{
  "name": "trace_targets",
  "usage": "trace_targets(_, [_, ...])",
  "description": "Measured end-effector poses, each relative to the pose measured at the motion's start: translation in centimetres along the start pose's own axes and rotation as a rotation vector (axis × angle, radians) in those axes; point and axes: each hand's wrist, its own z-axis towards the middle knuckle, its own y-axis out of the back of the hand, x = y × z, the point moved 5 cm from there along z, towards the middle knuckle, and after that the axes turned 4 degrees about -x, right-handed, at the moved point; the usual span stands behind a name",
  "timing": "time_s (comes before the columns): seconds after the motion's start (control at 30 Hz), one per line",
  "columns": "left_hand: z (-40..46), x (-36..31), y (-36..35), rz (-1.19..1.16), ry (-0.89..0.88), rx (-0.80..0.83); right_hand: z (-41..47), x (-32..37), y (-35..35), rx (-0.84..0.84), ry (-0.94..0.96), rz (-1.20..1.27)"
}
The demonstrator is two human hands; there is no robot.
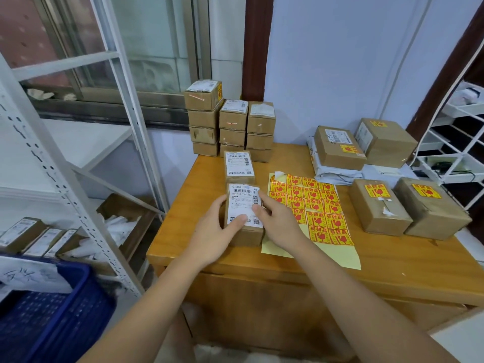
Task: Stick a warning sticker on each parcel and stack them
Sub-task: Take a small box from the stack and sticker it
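Head view. Both hands grip one small parcel standing on the wooden table: left hand curls round its left side, thumb lying on the white shipping label; right hand holds the right side, thumb on the label edge. Parcel lies flat, label up, long axis running away from the person.

Directly beyond the grip: a second labelled parcel, same orientation, just past the held one. Further beyond: three stacks of small boxes against the wall, four high on the left, apparently three in each of the other two.

Right of the grip, touching the held parcel's edge: sticker sheet with yellow-and-red warning stickers, one corner peeled. Further right: two stickered boxes side by side; beyond them two more stickered boxes on grey mail bags.

Left of the grip: metal shelving; blue crate below.
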Motion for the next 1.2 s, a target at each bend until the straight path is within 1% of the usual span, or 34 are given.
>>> trace_targets(0.13, [-0.2, -0.4, 0.3, -0.1, -0.041, -0.013, 0.2, 0.2, 0.1, -0.012, -0.038, 0.118])
trace_targets(0.23, [0.0, -1.6, 0.6, -0.106, -0.102, 0.008, 0.4, 0.2, -0.1, 0.037, -0.117, 0.267])
trace_targets(0.27, [0.2, -1.9, 0.7, -0.07, -0.128, 0.01, 0.5, 0.2, -0.4, 0.069, -0.141, 0.298])
trace_targets(0.33, [0.5, -2.4, 0.8, 0.058, -0.177, -0.009, 0.3, 0.1, -0.7, 0.106, -0.171, 0.274])
trace_targets(0.4, [0.7, -2.8, 0.6, 0.165, -0.192, -0.015, 0.5, -0.2, -0.6, 0.086, -0.182, 0.248])
trace_targets(0.47, [0.8, -3.1, 0.2, 0.229, -0.192, -0.002, 0.6, 0.0, -0.3, 0.052, -0.166, 0.289])
trace_targets(0.53, [0.8, -3.5, -0.3, 0.259, -0.2, -0.001, 0.4, 0.5, -0.1, 0.029, -0.147, 0.348])
trace_targets(0.63, [1.1, -3.9, -1.1, 0.242, -0.17, -0.002, 0.1, 1.2, 0.2, 0.04, -0.091, 0.368])
trace_targets(0.77, [1.7, -3.6, -1.8, 0.297, -0.167, 0.042, 0.3, 1.4, 0.5, 0.037, -0.062, 0.38])
trace_targets(0.93, [1.9, -3.5, -1.2, 0.356, -0.166, 0.092, -0.3, 1.4, 1.0, 0.021, -0.014, 0.354])
trace_targets(1.03, [1.5, -4.0, -0.2, 0.44, -0.177, 0.095, -0.9, 0.3, 2.5, -0.022, -0.015, 0.24])
trace_targets(1.13, [0.9, -5.6, 0.7, 0.563, -0.247, 0.041, -1.7, -0.8, 5.2, -0.056, -0.001, 0.114])
trace_targets(1.2, [0.2, -7.3, 0.6, 0.593, -0.344, 0.001, -2.1, -1.9, 7.2, -0.093, -0.016, 0.039])
